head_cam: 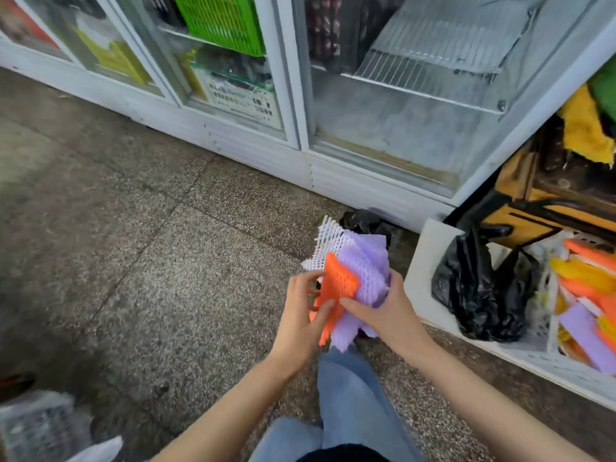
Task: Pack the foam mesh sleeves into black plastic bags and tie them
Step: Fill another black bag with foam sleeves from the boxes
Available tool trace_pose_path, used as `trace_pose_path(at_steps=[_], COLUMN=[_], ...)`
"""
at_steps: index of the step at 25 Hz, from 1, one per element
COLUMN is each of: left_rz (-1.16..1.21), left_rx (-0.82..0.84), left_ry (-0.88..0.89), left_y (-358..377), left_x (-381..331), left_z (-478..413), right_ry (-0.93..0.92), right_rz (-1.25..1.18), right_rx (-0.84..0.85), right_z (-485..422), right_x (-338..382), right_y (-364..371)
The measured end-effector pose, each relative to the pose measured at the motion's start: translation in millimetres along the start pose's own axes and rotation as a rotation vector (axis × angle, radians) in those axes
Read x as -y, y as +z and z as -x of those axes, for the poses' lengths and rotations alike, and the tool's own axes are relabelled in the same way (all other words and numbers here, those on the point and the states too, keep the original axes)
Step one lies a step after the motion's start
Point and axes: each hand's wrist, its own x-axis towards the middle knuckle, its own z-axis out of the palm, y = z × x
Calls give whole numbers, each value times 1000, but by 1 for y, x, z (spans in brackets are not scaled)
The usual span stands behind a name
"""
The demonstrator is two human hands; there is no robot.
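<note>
Speckled stone floor [173, 261], worn and dusty. Glass-door chiller cabinets [300, 128] run along the back.

Bundle of foam mesh sleeves [356, 271] held in the air above the floor, in front of the person's knee. It has a white sleeve [328, 241] at the back, purple sleeves [366, 261] in the middle and an orange sleeve [338, 281] in front. Right hand [383, 308] is clamped around the purple stack from the side, thumb across the front. Left hand [300, 308] pinches the orange sleeve between thumb and fingertips, seemingly squaring it against the rest.

Risks, as I judge them:
- The stack is fanned and uneven, so a slack grip could let the outer pieces slide out and drop to the floor.
- Light, springy foam may puff back out of a bag mouth unless it is pressed down first.
- Over-squeezing could crease the mesh.

Nearest black plastic bag [480, 288] sits slumped in a white tub [421, 261] to the right. Its mouth looks collapsed, so it would need opening before anything goes in, and both hands are occupied. A second black bag [363, 223] lies on the floor just behind the bundle, against the cabinet base; I cannot tell whether it is full.

More loose sleeves [586, 295] lie in a white perforated basket [543, 325] beside the tub. A yellow-and-black case [533, 221] stands behind it, and a green crate [220, 21] sits inside the cabinet.
</note>
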Motion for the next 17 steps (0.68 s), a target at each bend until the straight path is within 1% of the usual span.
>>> trace_pose_path(at_steps=[2, 5, 8, 10, 12, 15, 17], left_rz=[-31, -217, -303, -339, -346, -324, -415], left_rx=[87, 250, 392, 466, 563, 679, 757], left_ry=[-21, 51, 45, 18, 47, 139, 226], left_y=[4, 15, 30, 39, 47, 50, 51], left_x=[4, 14, 26, 38, 51, 70, 89], left_z=[-34, -67, -87, -99, -112, -134, -147], right_ry=[50, 135, 220, 228, 252, 322, 376], right_rz=[-58, -194, -196, -224, -251, -343, -385], right_rx=[-13, 25, 20, -2, -90, -284, -370], right_z=[-23, -43, -50, -57, -68, -83, -91], right_x=[2, -11, -23, -33, -45, -67, -86], right_y=[-11, -26, -31, -26, -16, 5, 23])
